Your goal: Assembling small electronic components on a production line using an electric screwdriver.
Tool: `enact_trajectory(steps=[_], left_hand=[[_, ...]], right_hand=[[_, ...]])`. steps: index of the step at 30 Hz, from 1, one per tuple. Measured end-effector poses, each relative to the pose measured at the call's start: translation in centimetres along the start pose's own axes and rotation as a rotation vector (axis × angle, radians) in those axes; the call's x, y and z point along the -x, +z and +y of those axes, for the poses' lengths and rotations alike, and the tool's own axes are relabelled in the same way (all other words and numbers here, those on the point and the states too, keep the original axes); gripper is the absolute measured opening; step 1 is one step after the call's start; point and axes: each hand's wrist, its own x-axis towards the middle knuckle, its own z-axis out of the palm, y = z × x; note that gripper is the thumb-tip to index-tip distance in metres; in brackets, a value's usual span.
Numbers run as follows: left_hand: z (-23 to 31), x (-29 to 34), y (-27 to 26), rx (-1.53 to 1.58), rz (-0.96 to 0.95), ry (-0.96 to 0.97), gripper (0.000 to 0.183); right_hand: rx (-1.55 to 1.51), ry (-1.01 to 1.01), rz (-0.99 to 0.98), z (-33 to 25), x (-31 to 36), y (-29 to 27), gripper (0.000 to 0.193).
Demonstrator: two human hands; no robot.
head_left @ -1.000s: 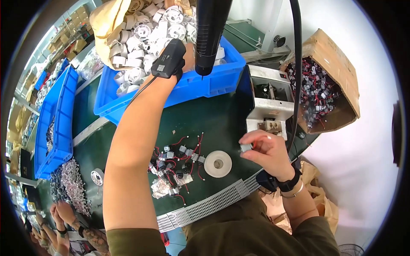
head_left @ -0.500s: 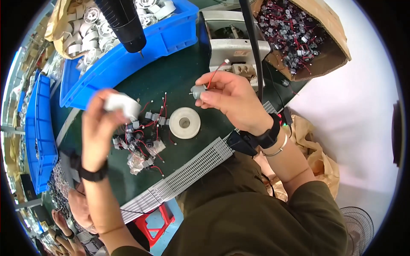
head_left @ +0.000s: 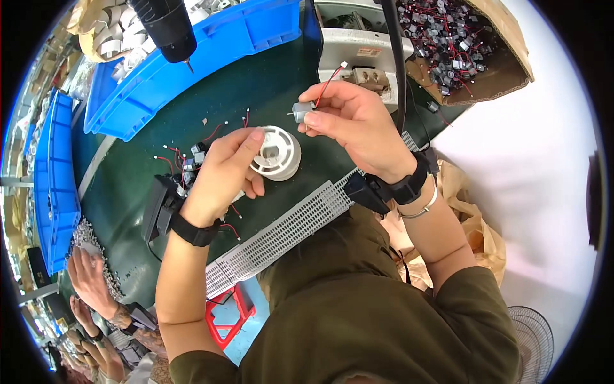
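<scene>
My left hand (head_left: pixel 225 168) is closed on the edge of a white round plastic housing (head_left: pixel 274 168), whose open, ribbed side faces up. The housing sits on or just over a white round block (head_left: pixel 294 169), which it mostly hides. Just to the right, my right hand (head_left: pixel 361 125) pinches a small silver motor (head_left: pixel 301 112) between thumb and fingers. Its thin shaft points left, and red and dark wires (head_left: pixel 329 83) rise to a white plug. Partly behind my left hand lies a pile of similar wired motors (head_left: pixel 192 161) on the green table.
A black electric screwdriver (head_left: pixel 167 35) hangs above a blue bin (head_left: pixel 204 70) of white housings. A grey metal machine (head_left: pixel 348 61) and a cardboard box (head_left: pixel 492 93) of motors stand at the back right. A perforated strip (head_left: pixel 275 233) edges the table. At left, another person's hand (head_left: pixel 89 278) reaches over small parts.
My left hand has brought the white housing rightward and down to the round block. My right hand keeps the motor, slightly higher in the picture. The view has shifted a little.
</scene>
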Motion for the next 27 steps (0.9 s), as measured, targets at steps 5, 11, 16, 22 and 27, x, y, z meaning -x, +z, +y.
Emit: enact_trajectory(steps=[5,11,16,22,27], left_hand=[[-2.1,0.0,0.9,-0.839,0.498,0.557,0.034],[-3.1,-0.4,1.6,-0.86,0.204,0.987,0.042],[-4.0,-1.2,1.1,-1.159,0.456,0.839,0.032],[-4.0,-0.6,1.7,-0.749,0.122,0.943,0.064],[-3.8,-0.4,2.4,-0.809,0.476,0.892,0.062]], right_hand=[[0.055,-0.032,-0.005,0.3,-0.2,0.2,0.026],[0.069,-0.028,-0.009,1.0,-0.3,0.1,0.027],[0.1,-0.037,-0.001,1.0,-0.3,0.1,0.027],[-0.121,-0.124,0.115,3.2,-0.7,1.5,0.026],[-0.176,-0.162,0.203,3.3,-0.9,1.8,0.027]])
